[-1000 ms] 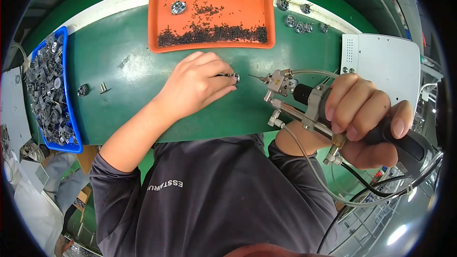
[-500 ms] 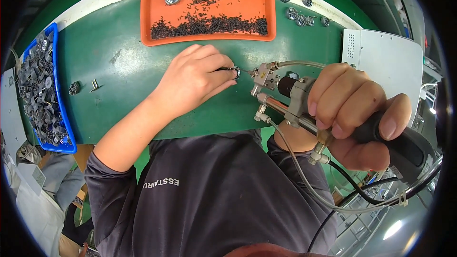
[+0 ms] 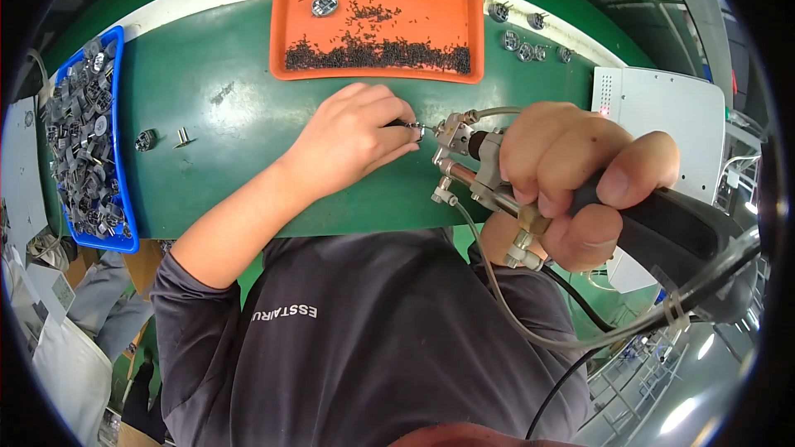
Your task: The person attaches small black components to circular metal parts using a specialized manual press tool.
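My left hand (image 3: 362, 128) is closed over the green worktop, pinching a small round dark and silvery part (image 3: 420, 132) between its fingertips. Most of that part is hidden by the fingers. My right hand (image 3: 584, 178) grips a pistol-shaped tool with a black handle (image 3: 681, 236) and a metal front end (image 3: 455, 134). Its thin tip points left and meets the part's edge or is very close to it; contact cannot be made out. Hoses run from the tool. Beyond my hands lies an orange tray (image 3: 377, 74) holding many tiny black pieces (image 3: 381, 54).
At the left, a blue bin (image 3: 124, 157) is heaped with round pronged parts. A round part (image 3: 146, 140) and a pronged metal piece (image 3: 181, 138) lie beside it. Several more round parts (image 3: 525, 51) rest at the back right. A pale box (image 3: 654, 120) stands at the right.
My right hand has brought the tool leftward, so its tip is nearer the part in my left hand. The whole view has shifted slightly. My left hand keeps its pinch.
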Available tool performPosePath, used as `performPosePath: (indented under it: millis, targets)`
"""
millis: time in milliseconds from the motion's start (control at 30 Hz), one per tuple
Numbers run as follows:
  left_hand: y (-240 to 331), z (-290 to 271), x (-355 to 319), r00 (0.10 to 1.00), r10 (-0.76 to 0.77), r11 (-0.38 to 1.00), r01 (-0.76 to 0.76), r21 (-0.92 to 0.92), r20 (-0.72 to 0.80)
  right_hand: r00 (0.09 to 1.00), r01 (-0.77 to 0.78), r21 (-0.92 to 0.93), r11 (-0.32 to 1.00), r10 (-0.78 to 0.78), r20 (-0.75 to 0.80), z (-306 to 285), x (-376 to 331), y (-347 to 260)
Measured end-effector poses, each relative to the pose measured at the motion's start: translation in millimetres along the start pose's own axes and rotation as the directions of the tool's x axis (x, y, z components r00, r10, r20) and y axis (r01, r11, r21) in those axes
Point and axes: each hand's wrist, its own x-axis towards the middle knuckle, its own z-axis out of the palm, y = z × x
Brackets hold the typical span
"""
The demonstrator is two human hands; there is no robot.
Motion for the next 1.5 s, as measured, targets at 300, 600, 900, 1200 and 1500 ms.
performPosePath:
  millis: [300, 600, 900, 1200, 1500]
  targets:
    - [-1, -5, -1, 0.999, -0.048, 0.998, 0.048, -0.031, -0.006, 0.988, 0.118, 0.072, 0.99, -0.109, -0.112, -31, -20, -26]
    - [-4, -2, 1, 0.999, -0.038, 0.998, 0.038, -0.041, 0.003, 0.998, 0.056, 0.148, 0.987, -0.052, -0.028, -33, -17, -17]
    - [-1, -2, 1, 0.999, -0.033, 0.998, 0.032, -0.051, -0.01, 0.998, 0.065, 0.187, 0.98, -0.06, -0.031, -15, -15, -9]
    - [-4, -5, 3, 1.0, 0.008, 0.992, -0.011, -0.129, -0.024, 0.991, 0.121, 0.234, 0.965, -0.105, -0.08, -13, -15, -17]
    - [-1, -6, 5, 0.997, 0.067, 0.994, -0.071, -0.082, -0.045, 0.979, 0.191, 0.227, 0.955, -0.167, -0.117, 6, -16, -12]
